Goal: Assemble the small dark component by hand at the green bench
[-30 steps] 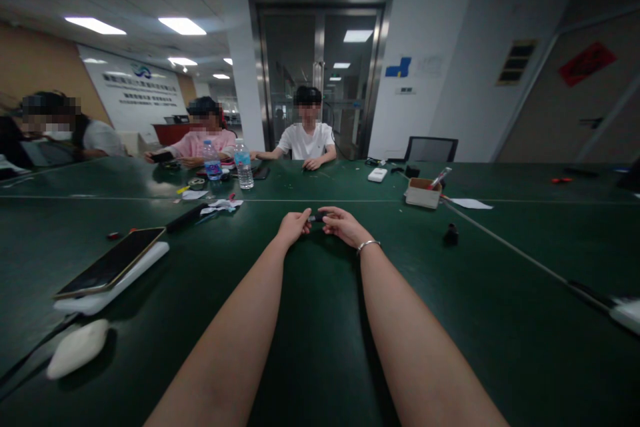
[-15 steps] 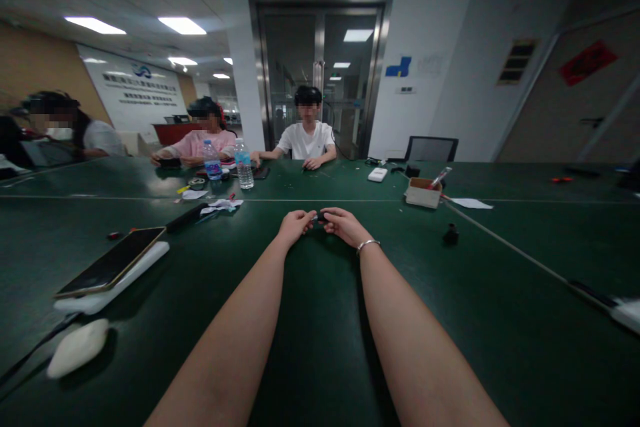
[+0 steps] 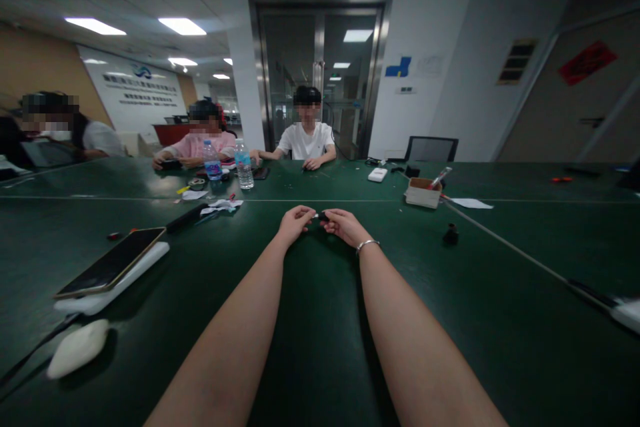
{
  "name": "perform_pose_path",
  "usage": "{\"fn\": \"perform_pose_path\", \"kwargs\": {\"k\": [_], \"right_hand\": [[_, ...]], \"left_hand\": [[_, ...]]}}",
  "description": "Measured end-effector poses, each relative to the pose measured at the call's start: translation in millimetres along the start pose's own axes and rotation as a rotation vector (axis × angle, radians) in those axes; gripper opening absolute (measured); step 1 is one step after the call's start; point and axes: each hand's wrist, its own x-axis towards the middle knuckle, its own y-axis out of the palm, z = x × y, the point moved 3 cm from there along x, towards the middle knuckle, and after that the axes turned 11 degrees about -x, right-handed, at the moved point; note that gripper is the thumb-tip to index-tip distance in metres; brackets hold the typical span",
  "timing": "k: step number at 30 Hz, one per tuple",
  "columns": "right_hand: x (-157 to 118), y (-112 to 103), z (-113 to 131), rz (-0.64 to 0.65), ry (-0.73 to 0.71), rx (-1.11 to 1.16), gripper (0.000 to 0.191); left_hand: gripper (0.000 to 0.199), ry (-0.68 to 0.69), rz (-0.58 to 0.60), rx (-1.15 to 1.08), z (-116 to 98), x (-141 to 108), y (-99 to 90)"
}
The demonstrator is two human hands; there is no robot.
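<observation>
Both my hands meet above the green table [image 3: 320, 320], arms stretched forward. My right hand [image 3: 344, 225], with a silver bracelet at its wrist, pinches a small black piece [image 3: 323, 217] between thumb and fingers. A small pale bit [image 3: 316, 216] shows at the left end of that black piece, by the fingertips of my left hand [image 3: 296, 223]. The left fingers are pinched together on this pale bit. Whether the two bits are joined is too small to tell, and so is their kind.
On the left lie a phone [image 3: 115, 260] on a white block and a pale rounded object [image 3: 79, 348]. Two water bottles [image 3: 245, 167] stand farther back. At right are a small box [image 3: 423, 195] and a black object [image 3: 451, 234]. Several people sit across the table.
My left fingertips have shifted very slightly, and the pale bit between the hands shows a little more clearly. Otherwise my arms stay in place.
</observation>
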Motion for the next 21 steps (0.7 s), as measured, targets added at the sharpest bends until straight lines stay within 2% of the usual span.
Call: {"fn": "perform_pose_path", "kwargs": {"k": [12, 21], "right_hand": [[1.9, -0.8, -1.1, 0.005, 0.001, 0.009, 0.008], [0.2, 0.1, 0.3, 0.005, 0.009, -0.001, 0.01]], "left_hand": [[0.04, 0.031, 0.038, -0.065, -1.6, -1.0, -0.3], [0.04, 0.002, 0.003, -0.056, 2.1, 1.9, -0.9]]}}
